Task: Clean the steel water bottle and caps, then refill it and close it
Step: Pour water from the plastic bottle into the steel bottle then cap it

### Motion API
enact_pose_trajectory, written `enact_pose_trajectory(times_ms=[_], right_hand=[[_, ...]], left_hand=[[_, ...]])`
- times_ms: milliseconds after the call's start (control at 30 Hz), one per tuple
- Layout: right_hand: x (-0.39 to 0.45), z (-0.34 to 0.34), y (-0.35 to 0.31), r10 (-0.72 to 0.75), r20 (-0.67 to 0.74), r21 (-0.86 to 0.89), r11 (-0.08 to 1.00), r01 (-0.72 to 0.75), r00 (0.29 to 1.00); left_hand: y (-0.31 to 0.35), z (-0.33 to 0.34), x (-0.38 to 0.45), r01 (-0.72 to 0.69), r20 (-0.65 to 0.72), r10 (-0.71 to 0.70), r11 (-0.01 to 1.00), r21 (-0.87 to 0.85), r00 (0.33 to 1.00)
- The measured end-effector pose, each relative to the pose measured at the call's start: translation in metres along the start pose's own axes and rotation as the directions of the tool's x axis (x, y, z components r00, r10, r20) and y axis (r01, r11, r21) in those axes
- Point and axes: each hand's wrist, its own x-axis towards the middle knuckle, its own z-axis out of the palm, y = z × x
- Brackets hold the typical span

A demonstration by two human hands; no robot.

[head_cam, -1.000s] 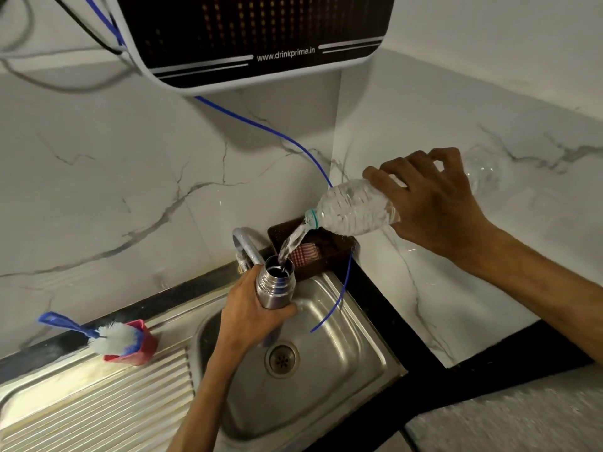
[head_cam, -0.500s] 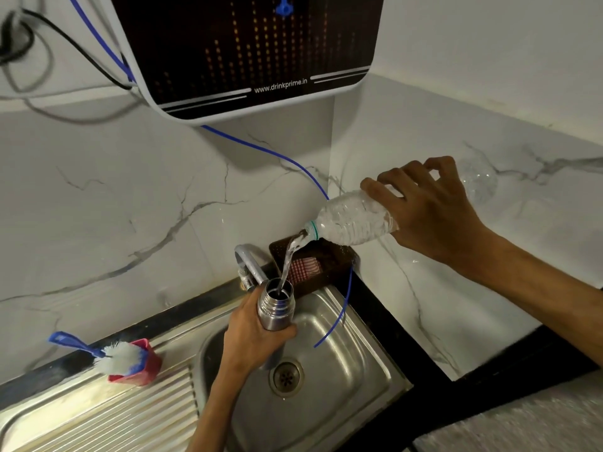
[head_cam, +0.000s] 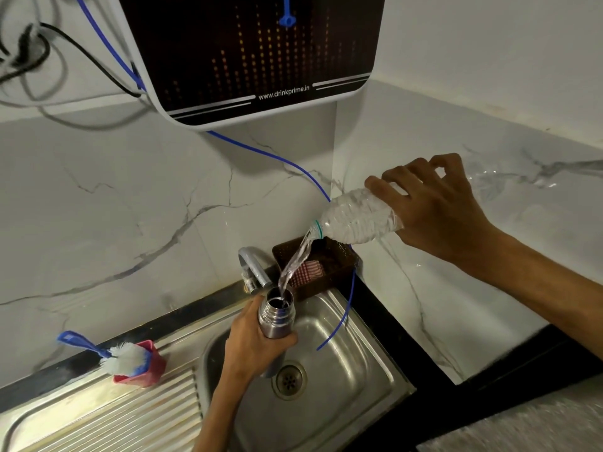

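Item: steel water bottle (head_cam: 276, 316), uncapped, upright above the sink (head_cam: 352, 383) basin near the drain, my left hand (head_cam: 253, 345) wrapped around its body; refill step in hand, a stream from the tilted clear plastic bottle (head_cam: 357, 221) entering its mouth, that bottle clasped near its base by my right hand (head_cam: 437, 210), above and to the right. Next, as I judge it: level the plastic bottle before overflow, then fetch the caps, which I cannot see. Nearby: tap (head_cam: 253, 269) just behind, brown basket (head_cam: 329, 262), bottle brush (head_cam: 120, 353) in a red holder (head_cam: 143, 370) on the steel surface (head_cam: 98, 415).
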Motion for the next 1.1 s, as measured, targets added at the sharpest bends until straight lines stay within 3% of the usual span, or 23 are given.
enact_pose_trajectory(times_ms=[1100], right_hand=[[0.0035, -0.0023, 0.0056, 0.003, 0.0, -0.03, 1.0, -0.003, 1.0]], left_hand=[[0.0058, 0.0021, -0.002, -0.026, -0.025, 0.026, 1.0, 0.008, 0.999]])
